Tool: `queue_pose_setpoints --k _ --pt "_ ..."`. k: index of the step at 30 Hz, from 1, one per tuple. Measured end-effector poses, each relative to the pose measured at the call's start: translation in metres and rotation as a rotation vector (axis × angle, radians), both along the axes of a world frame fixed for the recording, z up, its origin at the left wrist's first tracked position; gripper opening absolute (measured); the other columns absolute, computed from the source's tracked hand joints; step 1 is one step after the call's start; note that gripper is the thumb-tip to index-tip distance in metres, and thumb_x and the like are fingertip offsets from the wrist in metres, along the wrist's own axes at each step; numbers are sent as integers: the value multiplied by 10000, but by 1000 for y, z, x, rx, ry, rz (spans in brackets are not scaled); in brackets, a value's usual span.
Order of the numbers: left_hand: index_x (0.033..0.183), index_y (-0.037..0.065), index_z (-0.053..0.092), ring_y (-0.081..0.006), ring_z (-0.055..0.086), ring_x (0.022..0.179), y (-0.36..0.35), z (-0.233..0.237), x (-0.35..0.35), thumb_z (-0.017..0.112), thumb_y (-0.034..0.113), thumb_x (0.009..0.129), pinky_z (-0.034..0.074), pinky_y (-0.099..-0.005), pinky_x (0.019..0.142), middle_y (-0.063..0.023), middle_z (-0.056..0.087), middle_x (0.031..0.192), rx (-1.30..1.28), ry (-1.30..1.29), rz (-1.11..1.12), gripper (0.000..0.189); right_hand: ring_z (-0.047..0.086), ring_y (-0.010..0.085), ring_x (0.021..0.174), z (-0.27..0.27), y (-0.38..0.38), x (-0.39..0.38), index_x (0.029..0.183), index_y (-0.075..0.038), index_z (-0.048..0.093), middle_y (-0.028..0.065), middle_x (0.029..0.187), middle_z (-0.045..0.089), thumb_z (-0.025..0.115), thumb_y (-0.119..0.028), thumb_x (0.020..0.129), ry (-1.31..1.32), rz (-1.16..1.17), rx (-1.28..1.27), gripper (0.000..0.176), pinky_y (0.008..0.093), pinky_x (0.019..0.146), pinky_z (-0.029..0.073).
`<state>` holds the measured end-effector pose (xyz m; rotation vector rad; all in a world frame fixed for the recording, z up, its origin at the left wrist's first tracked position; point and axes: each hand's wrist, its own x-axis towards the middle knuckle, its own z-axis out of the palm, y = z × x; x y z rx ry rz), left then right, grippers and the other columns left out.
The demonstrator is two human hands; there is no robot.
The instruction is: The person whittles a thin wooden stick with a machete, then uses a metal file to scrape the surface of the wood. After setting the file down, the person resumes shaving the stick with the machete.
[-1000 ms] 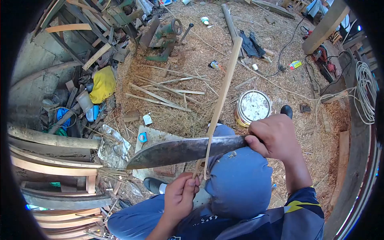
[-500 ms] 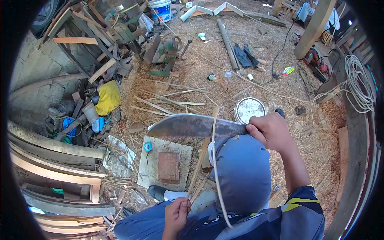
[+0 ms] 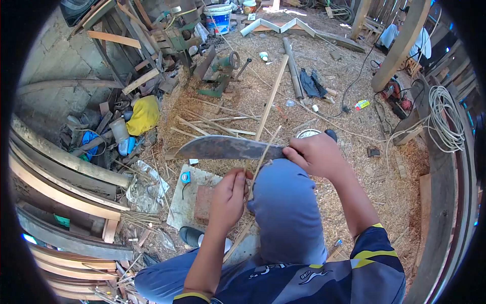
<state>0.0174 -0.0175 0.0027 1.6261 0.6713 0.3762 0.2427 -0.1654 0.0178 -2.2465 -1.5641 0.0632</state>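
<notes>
A wide, dark machete blade (image 3: 217, 147) lies crosswise above the bent knee, its tip pointing left. My right hand (image 3: 315, 154) is closed round its handle end, at the right of the knee. My left hand (image 3: 232, 190), left of the knee and just below the blade, is closed on a long thin wood strip (image 3: 274, 96). The strip slants up and right beyond the blade. A second, narrower strip (image 3: 261, 158) crosses the blade near the knee. Parts of both strips are hidden by the blade and fingers.
Left of the knee, a reddish block (image 3: 203, 203) and a blue tape measure (image 3: 186, 177) rest on a pale board (image 3: 178, 209). Loose strips (image 3: 202, 124) lie on shavings ahead. A metal vise (image 3: 221, 73) stands beyond. Another person (image 3: 419, 45) is at the far upper right.
My left hand has moved up along the wood to just below the blade. The long strip now reaches farther forward, and the blade and my right hand sit slightly higher and more left in view.
</notes>
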Motion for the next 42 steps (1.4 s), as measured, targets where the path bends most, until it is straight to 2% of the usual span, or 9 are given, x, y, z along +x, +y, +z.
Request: queue_pose_setpoints --k 3,9,12,15,23,29,36,40,42 --pt "1044 7 666 -95 504 732 8 -2 17 509 211 1116 418 -274 669 0 571 820 105 -51 -27 268 676 376 657 3 7 -3 810 -109 677 146 674 655 586 -424 1020 -12 25 28 389 495 609 516" --pt "1042 6 655 -87 511 712 8 -2 20 505 236 1122 420 -273 653 -4 582 809 56 -60 13 285 668 367 644 3 9 -3 785 -101 644 142 653 637 603 -424 1016 -47 22 6 399 496 607 504" --pt "1065 -4 643 -95 507 682 17 -5 16 514 242 1122 428 -280 629 -10 584 814 235 29 29 284 668 366 642 3 7 -4 780 -104 642 146 654 637 615 -419 1015 -62 -7 50 393 495 596 498" --pt "1092 -11 620 -129 547 644 30 3 11 505 253 1122 458 -332 617 -48 590 717 382 61 113 289 671 359 617 -2 1 -9 781 -108 656 140 639 649 631 -441 1008 -47 -99 138 403 477 571 500" --pt "1031 1 603 -58 409 611 51 -2 -3 467 223 1143 356 -246 562 30 449 688 69 -79 119 284 659 379 599 -11 6 -11 813 -81 701 164 624 637 632 -445 1016 93 -490 247 423 484 567 490" --pt "987 2 600 -69 431 620 42 6 10 477 229 1138 371 -255 568 18 467 702 9 -80 40 299 665 397 644 0 5 -9 854 -78 713 181 661 642 612 -491 1019 237 -221 174 456 493 598 490" --pt "973 12 641 -95 514 651 30 -9 32 492 244 1123 410 -271 595 -4 543 731 -91 -40 -15 314 674 374 654 -5 10 6 857 -106 720 154 667 653 605 -565 999 240 68 111 495 484 603 498" --pt "956 -6 677 -123 565 685 30 -7 38 531 263 1098 453 -314 625 -48 613 737 36 23 -111 338 678 373 659 -12 16 14 845 -116 718 148 666 653 595 -572 1002 72 99 98 497 483 603 507" --pt "948 -21 689 -178 609 705 28 -14 41 546 258 1083 480 -356 659 -96 650 745 38 19 -70 342 679 372 656 -11 16 14 839 -118 716 147 664 652 588 -565 1007 -7 94 83 494 483 603 510"
